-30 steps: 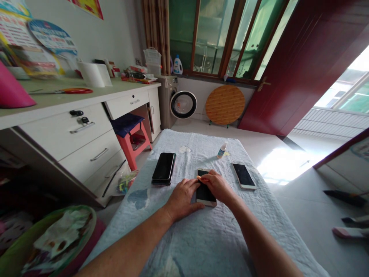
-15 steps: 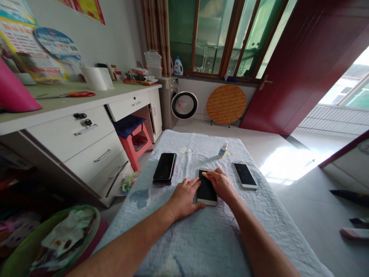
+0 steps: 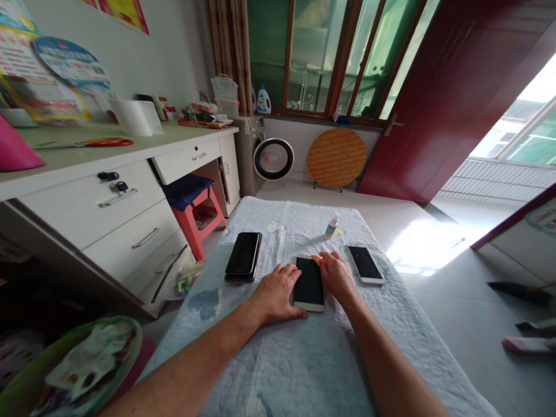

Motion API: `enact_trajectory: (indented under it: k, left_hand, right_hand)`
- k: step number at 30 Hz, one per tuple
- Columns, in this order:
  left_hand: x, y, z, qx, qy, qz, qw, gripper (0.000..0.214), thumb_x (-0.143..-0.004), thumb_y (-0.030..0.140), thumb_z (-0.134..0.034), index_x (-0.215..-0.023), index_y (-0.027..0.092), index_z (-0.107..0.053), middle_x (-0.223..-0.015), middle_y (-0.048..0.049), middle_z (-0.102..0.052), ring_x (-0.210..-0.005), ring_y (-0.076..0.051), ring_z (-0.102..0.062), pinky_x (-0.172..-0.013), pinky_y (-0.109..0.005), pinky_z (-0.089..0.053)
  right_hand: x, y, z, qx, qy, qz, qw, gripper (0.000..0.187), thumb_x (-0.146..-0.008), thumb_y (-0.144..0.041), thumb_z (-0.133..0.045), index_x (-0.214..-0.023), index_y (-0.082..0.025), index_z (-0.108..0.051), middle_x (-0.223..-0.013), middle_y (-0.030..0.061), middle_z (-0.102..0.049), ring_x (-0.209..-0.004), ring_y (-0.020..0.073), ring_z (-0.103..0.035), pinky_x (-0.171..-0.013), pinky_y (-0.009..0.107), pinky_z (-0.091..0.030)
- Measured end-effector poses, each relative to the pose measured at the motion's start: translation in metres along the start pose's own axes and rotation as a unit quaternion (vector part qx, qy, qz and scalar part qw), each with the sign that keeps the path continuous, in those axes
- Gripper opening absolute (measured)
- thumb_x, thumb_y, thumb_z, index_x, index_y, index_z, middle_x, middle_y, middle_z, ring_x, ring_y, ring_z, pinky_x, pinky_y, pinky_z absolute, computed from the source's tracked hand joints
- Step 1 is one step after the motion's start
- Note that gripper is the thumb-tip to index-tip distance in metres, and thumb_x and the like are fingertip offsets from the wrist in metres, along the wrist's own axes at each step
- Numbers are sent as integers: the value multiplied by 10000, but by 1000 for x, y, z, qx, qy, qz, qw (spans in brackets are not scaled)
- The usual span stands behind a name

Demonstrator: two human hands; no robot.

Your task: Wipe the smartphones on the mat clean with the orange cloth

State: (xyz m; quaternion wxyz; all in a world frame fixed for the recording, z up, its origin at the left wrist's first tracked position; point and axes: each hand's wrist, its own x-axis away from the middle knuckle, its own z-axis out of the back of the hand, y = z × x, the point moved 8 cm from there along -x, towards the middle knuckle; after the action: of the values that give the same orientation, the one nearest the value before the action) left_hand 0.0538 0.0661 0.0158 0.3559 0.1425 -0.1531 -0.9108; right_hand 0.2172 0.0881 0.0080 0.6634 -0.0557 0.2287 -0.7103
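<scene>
A white-framed smartphone [image 3: 309,284] with a dark screen lies flat on the cloth-covered table, between my two hands. My left hand [image 3: 278,292] holds it in place, fingers along its left edge and thumb by the bottom edge. In the pinched fingers of my right hand [image 3: 336,275] is a small orange cloth [image 3: 318,259], pressed at the phone's upper right edge; most of the cloth is hidden. Another white smartphone [image 3: 365,264] lies to the right. Stacked dark phones [image 3: 244,256] lie to the left. Beyond my right hand stands a small spray bottle [image 3: 332,226].
A pale blue quilted cloth [image 3: 286,365] covers the table. Left are a white desk [image 3: 117,202], a pink stool [image 3: 202,220] and a green-rimmed basket [image 3: 138,341]. Behind stand a washing machine [image 3: 249,165] with its door swung out and a round wooden tabletop [image 3: 336,156].
My right hand has slid from the upper screen to the phone's upper right edge with the orange cloth. The left hand stays against the phone. The view has shifted slightly.
</scene>
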Motion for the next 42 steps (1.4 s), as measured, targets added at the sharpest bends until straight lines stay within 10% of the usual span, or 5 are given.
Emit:
enact_trajectory:
  k: [9,28,42]
  left_hand:
    - [-2,-9,-12,8,-13,-11,1000,1135,-569,736,-699,-1442,120,-314,-1535,-200,-258,-1402,-363,-252,-1145,-502,-212]
    - [-3,-10,-14,18,-49,16,999,1100,-598,764,-660,-1432,121,-340,-1525,-186,-297,-1408,-352,-255,-1160,-489,-188]
    - [-5,-9,-11,19,-1,5,1000,989,-594,662,-735,-1381,159,-408,-1493,-166,-367,-1355,-348,-347,-1139,-489,-241]
  right_hand:
    - [-4,1,-2,-5,37,-26,999,241,-956,-260,-405,-980,-217,-642,-895,35,-579,-720,136,-524,-647,236,-348]
    - [19,-55,-3,-127,-160,180,962,331,-779,-20,-488,-867,-212,-743,-839,17,-554,-779,112,-548,-746,217,-397]
    - [-6,-20,-2,-22,-35,27,999,259,-929,-178,-443,-906,-197,-701,-886,26,-532,-767,110,-521,-716,207,-358]
